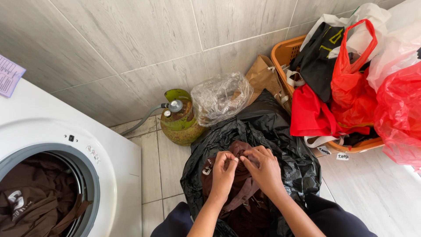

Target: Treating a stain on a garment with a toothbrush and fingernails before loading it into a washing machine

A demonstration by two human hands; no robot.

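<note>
Left hand [222, 169] and right hand [262, 166] were pinched together, fingertips touching, on a brown garment [239, 193] lying in the open black plastic bag [280, 131] directly beneath them. Left of the hands stood a white washing machine [52, 131] with brown clothes [35, 202] in its drum. Beyond the hands: green gas cylinder [179, 120]; beyond-right: orange laundry basket [285, 52].
</note>
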